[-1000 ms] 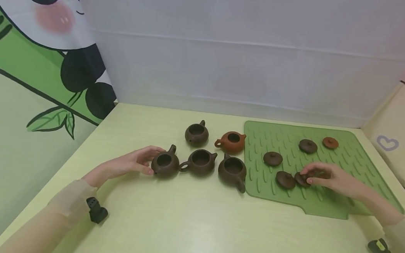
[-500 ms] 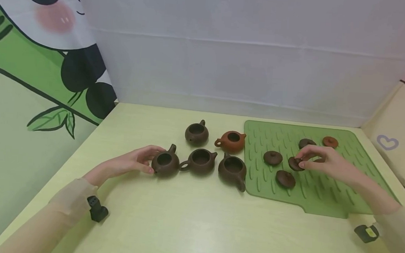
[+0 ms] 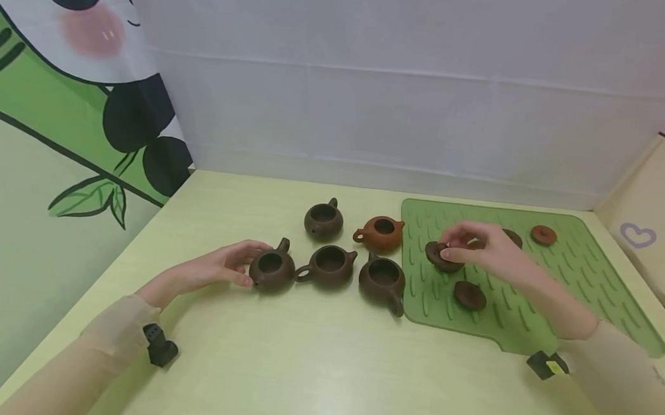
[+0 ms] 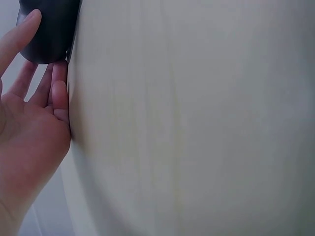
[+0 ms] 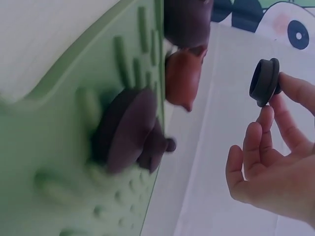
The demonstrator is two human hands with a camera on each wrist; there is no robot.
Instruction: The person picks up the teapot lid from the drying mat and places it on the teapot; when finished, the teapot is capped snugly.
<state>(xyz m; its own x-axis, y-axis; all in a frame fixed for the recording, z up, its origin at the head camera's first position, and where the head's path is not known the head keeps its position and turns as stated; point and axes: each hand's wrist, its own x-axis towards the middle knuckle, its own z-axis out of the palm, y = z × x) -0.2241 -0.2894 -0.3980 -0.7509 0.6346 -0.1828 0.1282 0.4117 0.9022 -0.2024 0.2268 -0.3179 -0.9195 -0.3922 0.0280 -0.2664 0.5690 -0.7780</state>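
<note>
In the head view, my left hand (image 3: 220,267) holds the leftmost dark brown teapot (image 3: 272,273), thumb on its near side and fingers on the far side. The left wrist view shows the base of that lidless pot (image 4: 51,34) between thumb and fingers. My right hand (image 3: 492,252) pinches a dark brown teapot lid (image 3: 435,254) by its knob, over the green mat (image 3: 590,299). The right wrist view has this lid (image 5: 265,81) raised clear of the mat, its hollow underside turned away from the palm. Another dark lid (image 3: 470,296) lies nearer me on the mat.
Beside the held pot stand more lidless teapots: two dark ones in front (image 3: 331,268), one dark behind (image 3: 323,222), and a reddish-orange one (image 3: 381,234) against the mat's left edge. An orange lid (image 3: 543,234) and a partly hidden dark lid (image 3: 513,237) lie further back.
My right hand has lifted the dark lid from beside another and carried it left and back across the mat. The left hand has stayed on its teapot.
</note>
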